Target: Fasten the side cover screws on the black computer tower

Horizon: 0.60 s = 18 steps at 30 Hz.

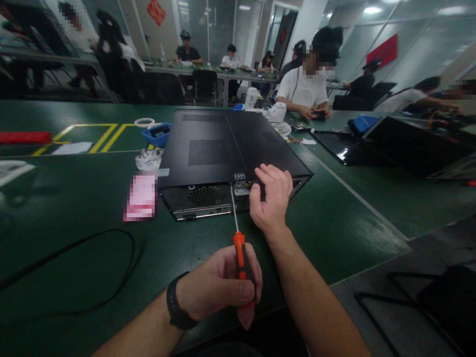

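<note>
A black desktop computer case lies on its side on the green table, its rear panel facing me. My left hand is closed around the orange and black handle of a screwdriver. The screwdriver's shaft points away from me, and its tip meets the upper edge of the rear panel near the middle. Just right of the tip, my right hand rests on the case's top edge with its fingers stretched out. Whether a screw sits under the tip is too small to make out.
Left of the case are a blue bin, white gloves and a pink packet. A black cable loops at the left front. White fans stand behind the case. A co-worker sits opposite; another opened case is at right.
</note>
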Each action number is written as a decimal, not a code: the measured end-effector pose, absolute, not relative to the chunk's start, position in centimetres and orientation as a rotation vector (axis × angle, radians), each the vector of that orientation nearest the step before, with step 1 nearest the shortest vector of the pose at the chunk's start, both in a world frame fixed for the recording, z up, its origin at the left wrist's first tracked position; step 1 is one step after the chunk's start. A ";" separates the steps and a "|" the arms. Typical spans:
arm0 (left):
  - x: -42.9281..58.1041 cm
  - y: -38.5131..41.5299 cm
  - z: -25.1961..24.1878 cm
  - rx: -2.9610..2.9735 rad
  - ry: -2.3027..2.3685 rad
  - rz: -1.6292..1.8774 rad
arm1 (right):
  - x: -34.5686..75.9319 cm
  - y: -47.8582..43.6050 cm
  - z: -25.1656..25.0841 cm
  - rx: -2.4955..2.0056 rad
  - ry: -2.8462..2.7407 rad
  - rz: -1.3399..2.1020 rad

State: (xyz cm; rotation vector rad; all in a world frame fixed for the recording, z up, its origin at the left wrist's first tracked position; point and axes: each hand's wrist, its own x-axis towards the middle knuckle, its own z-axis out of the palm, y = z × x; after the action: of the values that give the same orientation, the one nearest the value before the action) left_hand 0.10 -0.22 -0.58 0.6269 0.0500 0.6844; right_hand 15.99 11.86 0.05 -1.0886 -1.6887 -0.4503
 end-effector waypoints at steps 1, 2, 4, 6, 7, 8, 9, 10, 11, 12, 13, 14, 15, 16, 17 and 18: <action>0.1 -0.2 -0.6 0.629 0.044 0.686 | 16.0 11.8 0.0 -1.091 -1.689 -0.451; 0.2 -0.2 -0.7 0.630 0.040 0.686 | 16.0 11.8 0.1 -1.093 -1.689 -0.452; 0.2 -0.2 -0.8 0.624 0.030 0.691 | 16.0 11.8 0.1 -1.097 -1.690 -0.452; 0.1 -0.3 -0.8 0.606 0.025 0.687 | 16.0 11.8 0.1 -1.098 -1.694 -0.450; 0.1 -0.3 -0.7 0.597 0.026 0.678 | 16.0 11.8 0.1 -1.096 -1.695 -0.450; 0.0 -0.4 -0.6 0.589 0.029 0.668 | 16.0 11.8 0.1 -1.093 -1.695 -0.450; -0.1 -0.4 -0.5 0.584 0.032 0.657 | 16.0 11.8 0.1 -1.092 -1.695 -0.452; -0.1 -0.4 -0.4 0.581 0.037 0.650 | 16.0 11.8 0.1 -1.096 -1.695 -0.452; -0.2 -0.4 -0.4 0.582 0.045 0.646 | 16.0 11.8 0.1 -1.102 -1.694 -0.452; -0.2 -0.4 -0.3 0.585 0.054 0.649 | 16.0 11.8 0.1 -1.109 -1.694 -0.452; -0.2 -0.4 -0.3 0.590 0.059 0.655 | 16.0 11.8 0.1 -1.116 -1.693 -0.452; -0.2 -0.4 -0.4 0.596 0.059 0.660 | 15.9 11.8 0.1 -1.121 -1.694 -0.451; -0.1 -0.3 -0.5 0.605 0.058 0.663 | 15.9 11.8 0.2 -1.119 -1.693 -0.452; 0.0 -0.3 -0.5 0.614 0.056 0.665 | 15.9 11.7 0.2 -1.114 -1.693 -0.454; 0.1 -0.3 -0.6 0.621 0.051 0.669 | 15.9 11.7 0.2 -1.109 -1.693 -0.454; 0.1 -0.3 -0.7 0.625 0.047 0.674 | 15.9 11.7 0.2 -1.104 -1.693 -0.454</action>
State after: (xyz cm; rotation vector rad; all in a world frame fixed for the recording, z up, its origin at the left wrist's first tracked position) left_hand 0.14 -0.28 -0.72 0.6252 0.0474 0.6739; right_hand 15.92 11.70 0.21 -1.1041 -1.6934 -0.4535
